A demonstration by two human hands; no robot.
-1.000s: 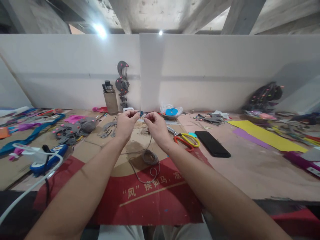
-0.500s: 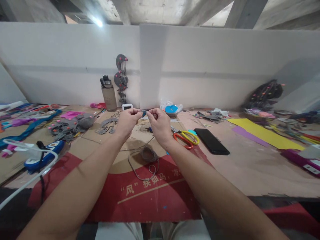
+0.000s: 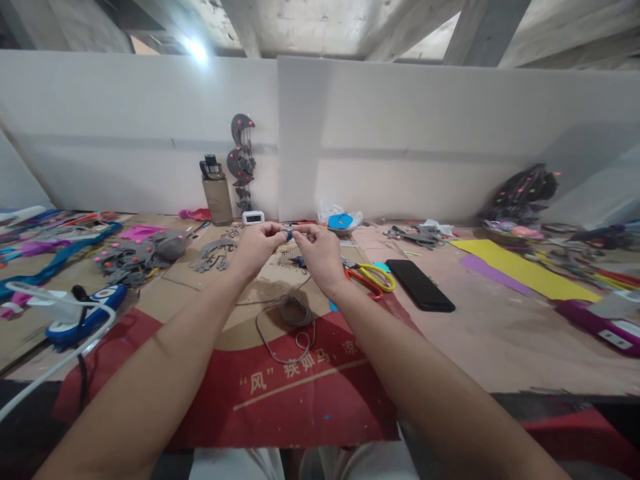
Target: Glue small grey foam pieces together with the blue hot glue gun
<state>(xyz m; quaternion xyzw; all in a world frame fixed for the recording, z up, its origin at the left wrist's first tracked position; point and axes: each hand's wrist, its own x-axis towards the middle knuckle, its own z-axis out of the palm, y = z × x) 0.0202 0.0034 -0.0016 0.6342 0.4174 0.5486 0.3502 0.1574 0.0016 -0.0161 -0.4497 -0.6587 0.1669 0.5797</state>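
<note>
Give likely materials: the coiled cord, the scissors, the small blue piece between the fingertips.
Cord: probably textile, matte; limp grey loops, no glints.
Scissors: orange and yellow handles, likely plastic, smooth sheen; blades look metallic, silvery.
Small blue piece: can't tell; too small and mostly covered.

Craft workshop: scissors (image 3: 362, 270), coiled cord (image 3: 298, 323)

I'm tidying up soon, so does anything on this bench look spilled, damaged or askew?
The cord looks untidy: it lies in loose, overlapping loops on the cardboard instead of being neatly wound. A darker patch beyond it could be a stain or a shadow; I can't tell which.
</note>
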